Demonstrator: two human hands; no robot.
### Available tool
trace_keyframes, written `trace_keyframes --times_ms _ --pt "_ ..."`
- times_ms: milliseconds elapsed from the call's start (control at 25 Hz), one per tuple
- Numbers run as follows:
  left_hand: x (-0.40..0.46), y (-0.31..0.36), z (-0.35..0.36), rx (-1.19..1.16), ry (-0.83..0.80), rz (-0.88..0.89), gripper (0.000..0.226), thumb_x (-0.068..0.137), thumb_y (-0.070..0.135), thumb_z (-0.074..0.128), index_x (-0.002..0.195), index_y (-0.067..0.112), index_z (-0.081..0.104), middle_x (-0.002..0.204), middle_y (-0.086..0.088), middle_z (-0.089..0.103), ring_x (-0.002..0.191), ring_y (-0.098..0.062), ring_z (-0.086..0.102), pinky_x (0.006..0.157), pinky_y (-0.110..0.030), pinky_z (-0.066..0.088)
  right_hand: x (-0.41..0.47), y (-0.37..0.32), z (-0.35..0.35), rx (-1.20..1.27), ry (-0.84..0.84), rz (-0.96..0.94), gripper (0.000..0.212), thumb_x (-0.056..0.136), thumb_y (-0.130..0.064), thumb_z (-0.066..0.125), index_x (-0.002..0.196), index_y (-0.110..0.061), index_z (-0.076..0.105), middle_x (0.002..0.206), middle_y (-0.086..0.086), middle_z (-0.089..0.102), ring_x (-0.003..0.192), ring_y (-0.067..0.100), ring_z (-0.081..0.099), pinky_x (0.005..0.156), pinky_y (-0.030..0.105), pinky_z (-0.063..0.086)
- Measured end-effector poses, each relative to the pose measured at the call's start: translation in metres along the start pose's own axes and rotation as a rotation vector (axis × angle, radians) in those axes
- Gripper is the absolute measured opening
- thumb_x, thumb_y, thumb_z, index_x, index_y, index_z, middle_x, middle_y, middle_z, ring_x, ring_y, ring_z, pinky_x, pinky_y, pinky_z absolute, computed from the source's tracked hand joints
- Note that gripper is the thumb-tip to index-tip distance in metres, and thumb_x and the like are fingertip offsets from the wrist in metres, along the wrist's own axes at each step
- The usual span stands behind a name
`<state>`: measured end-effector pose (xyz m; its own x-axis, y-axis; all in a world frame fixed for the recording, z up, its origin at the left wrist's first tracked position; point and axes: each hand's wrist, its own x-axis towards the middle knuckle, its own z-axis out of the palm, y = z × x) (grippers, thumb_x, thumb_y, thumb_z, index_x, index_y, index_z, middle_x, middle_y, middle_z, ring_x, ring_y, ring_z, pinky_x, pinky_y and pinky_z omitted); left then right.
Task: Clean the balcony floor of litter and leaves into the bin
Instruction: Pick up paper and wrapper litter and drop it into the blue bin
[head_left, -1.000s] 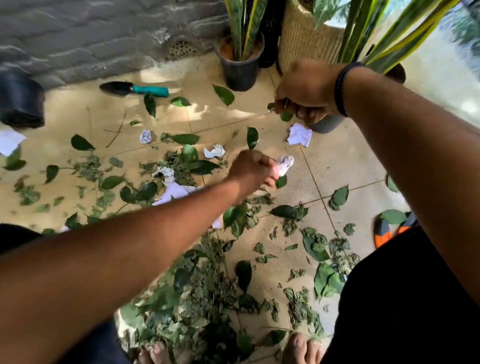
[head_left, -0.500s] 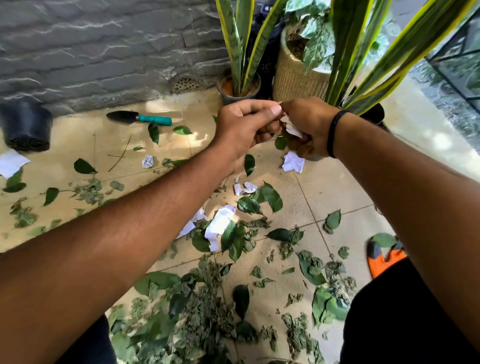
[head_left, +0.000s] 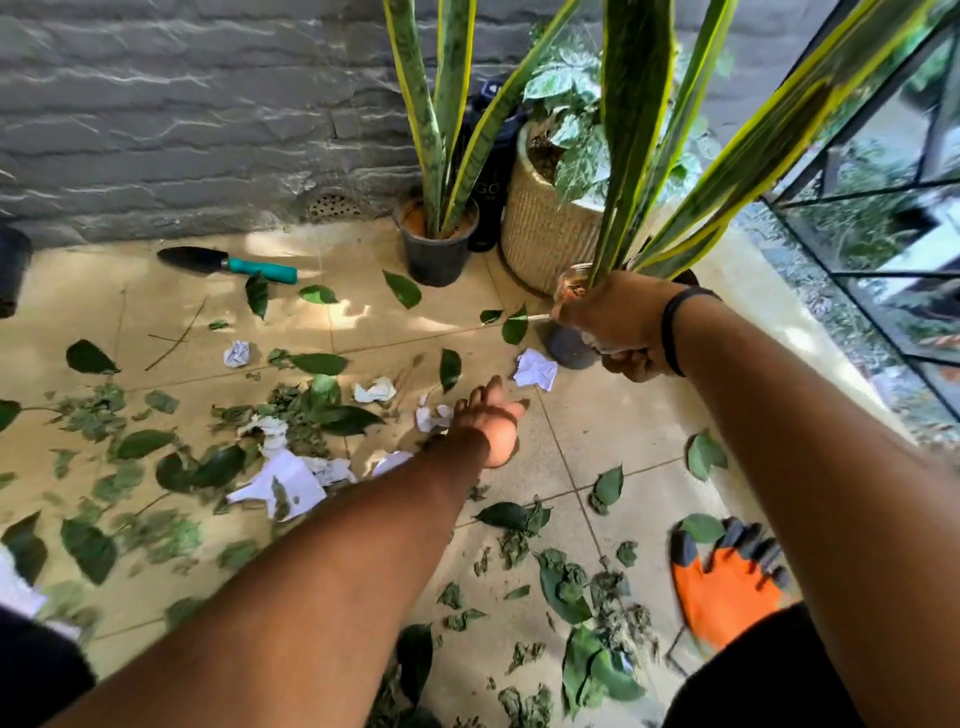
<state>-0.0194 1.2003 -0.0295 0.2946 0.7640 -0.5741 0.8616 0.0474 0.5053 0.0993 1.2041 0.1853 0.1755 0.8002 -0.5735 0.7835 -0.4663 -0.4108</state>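
Green leaves (head_left: 318, 364) and crumpled white paper scraps (head_left: 535, 368) litter most of the beige tiled floor (head_left: 613, 415); no bin shows. The left hand (head_left: 491, 421) reaches down, fingers apart, while the right hand (head_left: 618, 327) grips collected scraps, so I judge the cleaning barely begun

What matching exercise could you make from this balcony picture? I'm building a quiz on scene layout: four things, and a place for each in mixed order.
Things:
1. trowel
2. orange glove
3. wicker pot
4. left hand

Places:
A. on the floor by the person's right arm
B. low over paper scraps on the tiles
C. near the grey wall, far left of the floor
D. behind the right hand, beside the black pot

Pairs: 1-C, 2-A, 3-D, 4-B
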Motion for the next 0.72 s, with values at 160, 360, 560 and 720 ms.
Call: trace_keyframes --times_ms 160,360,560,720 --pt "0.041 0.009 0.013 0.327 0.061 0.133 0.070 0.100 0.029 0.045 0.160 0.036 0.009 0.168 -0.008 -0.001 0.154 -0.036 0.004 0.124 -0.046 0.009 -0.004 -0.005 0.000 -0.008 -0.007 -0.020 0.025 0.100 -0.025 0.054 0.078 -0.011 0.054 0.059 0.003 0.043 0.041 0.013 0.038 0.026 0.021 0.027" --pt "0.067 0.005 0.011 0.437 0.090 0.169 0.059 0.097 0.017 0.044 0.155 0.025 0.033 0.162 -0.004 0.022 0.144 -0.035 0.027 0.118 -0.045 0.024 -0.003 -0.017 0.010 0.010 -0.044 -0.084 0.049 0.098 -0.040 0.059 0.059 -0.013 0.045 0.051 0.002 0.043 0.044 0.018 0.038 0.038 0.027 0.031" --pt "0.062 -0.006 -0.009 0.289 0.373 0.245 0.030 0.095 0.020 0.057 0.122 0.013 0.068 0.126 -0.010 0.066 0.117 -0.031 0.061 0.095 -0.036 0.048 0.008 -0.013 0.013 0.067 -0.014 -0.030 0.040 0.097 -0.038 0.062 0.071 -0.010 0.048 0.057 0.007 0.042 0.045 0.018 0.034 0.047 0.025 0.030" --pt "0.021 -0.019 -0.071 -0.091 0.494 0.392 0.015 0.073 0.026 0.087 0.077 0.013 0.081 0.075 -0.004 0.076 0.071 -0.019 0.069 0.064 -0.029 0.050 0.017 -0.026 0.020 0.039 0.017 -0.089 0.034 0.101 -0.034 0.054 0.079 -0.008 0.055 0.062 0.006 0.049 0.052 0.023 0.045 0.046 0.020 0.035"
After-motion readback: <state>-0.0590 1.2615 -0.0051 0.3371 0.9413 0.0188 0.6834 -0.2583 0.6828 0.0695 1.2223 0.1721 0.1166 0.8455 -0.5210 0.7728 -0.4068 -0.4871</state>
